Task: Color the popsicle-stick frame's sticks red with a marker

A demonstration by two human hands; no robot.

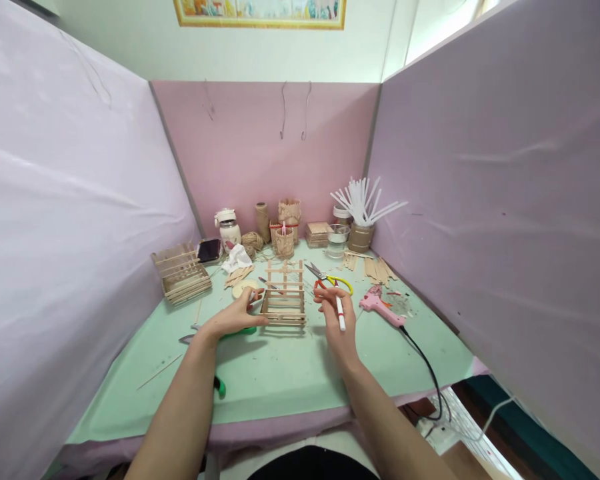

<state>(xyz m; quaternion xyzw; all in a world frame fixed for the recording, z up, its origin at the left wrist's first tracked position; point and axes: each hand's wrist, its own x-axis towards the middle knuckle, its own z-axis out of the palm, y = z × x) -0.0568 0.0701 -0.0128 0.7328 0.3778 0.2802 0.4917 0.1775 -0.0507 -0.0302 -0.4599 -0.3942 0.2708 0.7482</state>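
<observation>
A small craft-stick rack (283,313) with a slatted tray and an upright ladder-like back stands in the middle of the table. At its left side is my left hand (237,315), the thumb against the front corner and the fingers curled further back. A small white piece shows by those fingertips; its kind is unclear. My right hand (337,320) is closed around a white marker (341,313) with a red band, just right of the rack. Behind that hand lie scissors (343,283) with yellow and red handles, blades apart. Green-handled scissors (243,331) are partly hidden under my left hand.
A pink glue gun (381,308) with a black cable lies at the right. Another stick rack (183,275) and a phone (209,250) are at the left. Along the back stand a white-lidded jar (229,230), twine (263,222), a water cup (337,243) and white glue sticks (363,203).
</observation>
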